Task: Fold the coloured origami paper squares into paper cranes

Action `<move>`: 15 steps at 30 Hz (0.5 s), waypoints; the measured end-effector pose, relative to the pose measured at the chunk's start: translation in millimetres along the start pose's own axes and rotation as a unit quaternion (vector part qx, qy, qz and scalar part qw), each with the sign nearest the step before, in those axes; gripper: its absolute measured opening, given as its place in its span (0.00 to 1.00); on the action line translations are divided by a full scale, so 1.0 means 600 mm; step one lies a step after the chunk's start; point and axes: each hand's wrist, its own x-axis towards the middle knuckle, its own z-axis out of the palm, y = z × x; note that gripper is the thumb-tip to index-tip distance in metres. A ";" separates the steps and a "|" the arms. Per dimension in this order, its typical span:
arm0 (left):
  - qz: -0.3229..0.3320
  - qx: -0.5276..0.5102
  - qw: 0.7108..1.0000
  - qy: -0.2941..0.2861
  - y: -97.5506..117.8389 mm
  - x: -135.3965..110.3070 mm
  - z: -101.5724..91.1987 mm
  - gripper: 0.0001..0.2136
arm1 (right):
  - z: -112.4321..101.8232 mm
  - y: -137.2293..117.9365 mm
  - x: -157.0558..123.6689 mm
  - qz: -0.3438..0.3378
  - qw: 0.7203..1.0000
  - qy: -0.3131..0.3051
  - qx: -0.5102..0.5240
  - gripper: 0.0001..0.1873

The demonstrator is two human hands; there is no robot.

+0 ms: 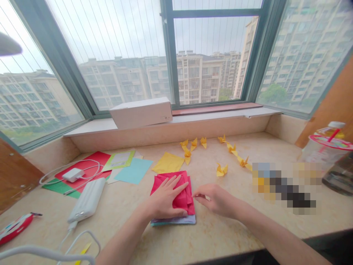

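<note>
A folded piece of red paper (184,198) lies on a small stack of paper sheets (176,221) at the middle of the stone sill. My left hand (165,197) rests flat on the red paper with its fingers spread. My right hand (215,198) is at the paper's right edge, fingertips pinched together on the fold. Several small yellow folded paper figures (222,169) lie behind the hands, some in a row toward the right.
A yellow sheet (168,162), a blue sheet (134,171), and red and green sheets (82,173) lie left of centre. A white power bank (86,200), a charger with cable (72,173) and a white box (142,112) are on the left. A plastic cup (327,147) stands far right.
</note>
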 end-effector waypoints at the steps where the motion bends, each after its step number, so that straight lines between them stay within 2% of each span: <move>1: 0.001 -0.001 1.000 0.004 0.003 -0.002 -0.001 0.43 | 0.001 0.001 0.000 0.002 1.000 -0.001 -0.002 0.10; 5: 0.006 -0.012 1.000 0.011 0.007 -0.006 -0.011 0.40 | -0.001 0.002 0.000 0.010 1.000 -0.003 -0.004 0.10; 9: -0.006 -0.006 0.999 0.043 -0.006 -0.001 -0.019 0.30 | -0.003 -0.002 0.001 -0.006 1.000 -0.002 0.010 0.10; 13: -0.086 0.046 0.990 0.104 -0.031 0.014 -0.013 0.29 | 0.002 -0.003 0.003 -0.038 0.999 -0.015 -0.008 0.14; 15: -0.111 0.070 0.985 0.110 -0.043 0.022 -0.009 0.31 | 0.006 -0.003 0.003 -0.048 0.998 -0.028 -0.028 0.20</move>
